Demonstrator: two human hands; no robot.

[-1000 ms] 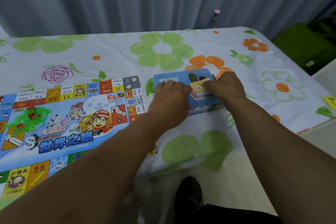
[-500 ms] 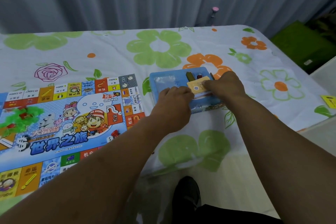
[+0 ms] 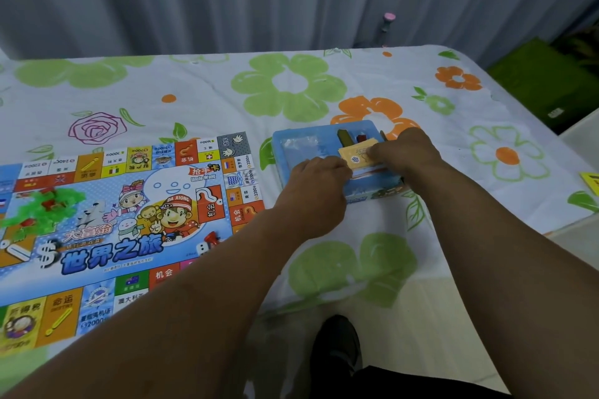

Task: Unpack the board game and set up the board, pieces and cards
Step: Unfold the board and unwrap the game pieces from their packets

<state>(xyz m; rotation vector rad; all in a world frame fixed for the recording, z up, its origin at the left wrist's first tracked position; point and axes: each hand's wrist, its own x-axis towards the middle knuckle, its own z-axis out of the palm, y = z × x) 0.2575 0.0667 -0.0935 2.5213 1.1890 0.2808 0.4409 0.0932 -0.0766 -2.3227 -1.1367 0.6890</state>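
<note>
The colourful game board [image 3: 110, 220] lies unfolded on the left of the table, with green and red plastic houses [image 3: 42, 207] and a white die [image 3: 205, 248] on it. To its right sits the blue game box tray [image 3: 298, 142]. A stack of cards [image 3: 358, 160] with a yellow top card rests in the tray. My left hand [image 3: 316, 191] grips the stack's left side and my right hand [image 3: 406, 152] grips its right side. Dark and red game pieces [image 3: 348, 138] stand in the tray behind the cards.
A flowered cloth [image 3: 291, 87] covers the table. A grey curtain hangs behind. A yellow card [image 3: 591, 180] lies at the right edge, beyond the table's corner. A green object [image 3: 544, 84] sits at far right. My dark shoe [image 3: 337, 343] shows below the table edge.
Both hands have stayed on the card stack in the tray, shifting only slightly. The view has drifted a little, so the board appears shifted.
</note>
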